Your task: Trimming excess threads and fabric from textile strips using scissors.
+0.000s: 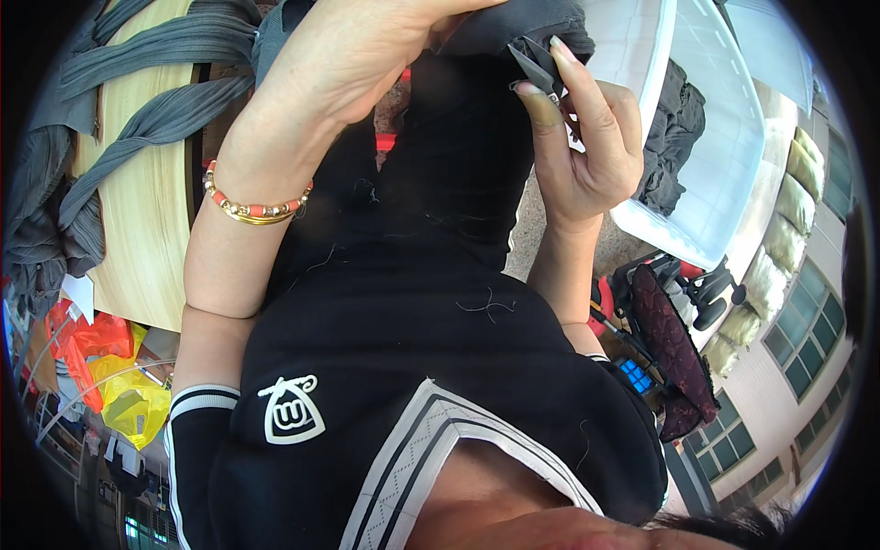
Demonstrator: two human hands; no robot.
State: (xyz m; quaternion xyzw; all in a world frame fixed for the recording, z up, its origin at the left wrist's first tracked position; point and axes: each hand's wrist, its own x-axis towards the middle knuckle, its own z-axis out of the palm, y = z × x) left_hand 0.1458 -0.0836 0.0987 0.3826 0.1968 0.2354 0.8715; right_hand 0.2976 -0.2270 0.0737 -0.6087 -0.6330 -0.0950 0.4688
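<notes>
Near the top edge, my left hand (390, 46) is closed on a dark grey piece of cloth (495, 26), its fingertips partly cut off by the frame. A beaded bracelet circles that wrist. My right hand (591, 137) pinches small dark thread snips (534, 64) between thumb and forefinger. Their pointed blades stand apart in a V against the right end of the cloth. The lower part of the snips is hidden in my palm. Below both hands lies my lap in black clothing (440, 165), with loose threads on it.
Long grey strips of cloth (165, 46) drape over a pale wooden board (137, 229) at left. Red and yellow plastic bags (133, 403) are below it. At right, a white plastic tub (710, 202) holds dark crumpled cloth (676, 137). A dark red padded seat (669, 348) stands nearer.
</notes>
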